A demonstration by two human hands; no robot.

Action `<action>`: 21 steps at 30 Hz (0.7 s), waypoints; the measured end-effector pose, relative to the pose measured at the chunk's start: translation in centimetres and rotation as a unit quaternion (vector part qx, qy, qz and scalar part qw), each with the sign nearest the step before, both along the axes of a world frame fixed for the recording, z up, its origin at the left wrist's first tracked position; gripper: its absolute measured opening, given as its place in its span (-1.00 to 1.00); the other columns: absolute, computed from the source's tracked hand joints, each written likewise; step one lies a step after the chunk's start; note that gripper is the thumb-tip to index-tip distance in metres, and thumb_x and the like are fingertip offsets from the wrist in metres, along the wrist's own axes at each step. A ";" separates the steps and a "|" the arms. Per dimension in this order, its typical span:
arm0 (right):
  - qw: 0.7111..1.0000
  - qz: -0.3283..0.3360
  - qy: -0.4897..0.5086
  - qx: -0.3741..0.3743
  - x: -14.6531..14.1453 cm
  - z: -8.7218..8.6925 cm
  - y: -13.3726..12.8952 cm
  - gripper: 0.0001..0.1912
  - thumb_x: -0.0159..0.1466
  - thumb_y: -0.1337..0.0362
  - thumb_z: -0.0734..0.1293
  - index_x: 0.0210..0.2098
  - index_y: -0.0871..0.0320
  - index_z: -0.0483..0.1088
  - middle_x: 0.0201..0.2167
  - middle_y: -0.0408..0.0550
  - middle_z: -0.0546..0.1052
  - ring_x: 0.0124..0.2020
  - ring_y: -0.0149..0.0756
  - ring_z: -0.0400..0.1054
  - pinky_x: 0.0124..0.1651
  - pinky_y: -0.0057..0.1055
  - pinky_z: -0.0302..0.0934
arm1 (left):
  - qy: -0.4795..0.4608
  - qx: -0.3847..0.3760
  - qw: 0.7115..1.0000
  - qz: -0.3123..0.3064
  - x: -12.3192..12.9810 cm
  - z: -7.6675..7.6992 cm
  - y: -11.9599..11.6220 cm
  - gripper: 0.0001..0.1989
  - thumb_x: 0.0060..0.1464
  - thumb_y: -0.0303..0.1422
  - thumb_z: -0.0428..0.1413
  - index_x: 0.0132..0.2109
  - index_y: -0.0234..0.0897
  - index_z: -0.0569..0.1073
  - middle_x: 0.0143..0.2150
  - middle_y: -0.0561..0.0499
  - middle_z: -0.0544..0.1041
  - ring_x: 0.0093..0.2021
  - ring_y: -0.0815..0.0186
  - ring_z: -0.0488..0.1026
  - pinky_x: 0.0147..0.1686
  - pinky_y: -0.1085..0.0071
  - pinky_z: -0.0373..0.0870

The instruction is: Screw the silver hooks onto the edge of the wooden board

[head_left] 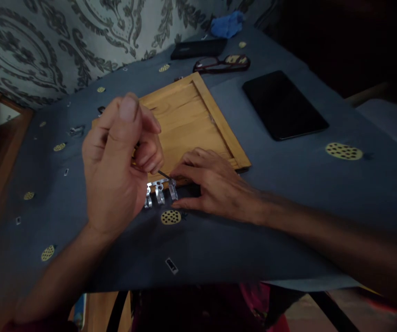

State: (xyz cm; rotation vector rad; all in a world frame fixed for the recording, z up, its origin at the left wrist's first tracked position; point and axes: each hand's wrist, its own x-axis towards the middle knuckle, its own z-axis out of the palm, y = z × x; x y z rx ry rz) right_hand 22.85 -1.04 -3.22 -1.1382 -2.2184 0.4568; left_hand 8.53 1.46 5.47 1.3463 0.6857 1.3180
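Observation:
In the head view, my left hand (118, 157) is closed in a fist around a screwdriver (164, 175), most of whose handle the fingers hide. Its thin dark shaft reaches to the right-hand metal hook (173, 190) of a silver hook rail (159, 192). The rail lies along the near edge of a framed wooden board (181, 120). My right hand (219, 186) rests on that edge, with its index finger and thumb on either side of the end hook. The rail's left part is hidden behind my left hand.
A black tablet (285, 105) lies right of the board. Behind it are eyeglasses (222, 63), a dark flat case (198, 48) and a blue cloth (226, 24). A small metal piece (76, 131) lies on the left of the pineapple-print tablecloth (219, 249). A patterned curtain (81, 41) hangs behind.

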 end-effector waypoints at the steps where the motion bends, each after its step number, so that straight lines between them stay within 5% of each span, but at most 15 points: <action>1: 1.000 -0.001 -0.001 0.000 0.0 0.0 0.0 -0.49 0.15 -0.10 0.46 -0.13 0.19 0.50 -0.25 0.02 0.47 -0.20 -0.15 0.29 -0.15 -0.25 0.11 | -0.004 0.002 1.000 0.002 0.0 0.0 0.0 -0.73 0.20 -0.37 0.12 -0.48 -0.30 0.44 -0.57 0.10 0.08 -0.61 0.47 -0.04 -0.65 0.43 -0.10; 8: 1.000 -0.002 0.003 -0.004 0.1 0.0 -0.1 -0.46 0.14 -0.11 0.46 -0.12 0.22 0.49 -0.26 0.01 0.46 -0.19 -0.15 0.27 -0.16 -0.26 0.09 | 0.012 -0.018 1.000 0.017 0.0 0.1 -0.3 -0.72 0.18 -0.32 0.17 -0.48 -0.31 0.42 -0.56 0.11 0.16 -0.63 0.49 0.00 -0.64 0.42 -0.06; 21: 1.000 0.005 0.002 -0.014 0.0 -0.1 0.1 -0.46 0.15 -0.12 0.45 -0.10 0.20 0.50 -0.19 0.04 0.48 -0.13 -0.11 0.30 -0.11 -0.23 0.13 | 0.065 0.072 0.992 0.080 0.1 -0.7 -0.9 -0.57 0.18 -0.07 0.15 -0.54 -0.25 0.41 -0.56 0.07 0.21 -0.60 0.39 0.16 -0.61 0.35 0.15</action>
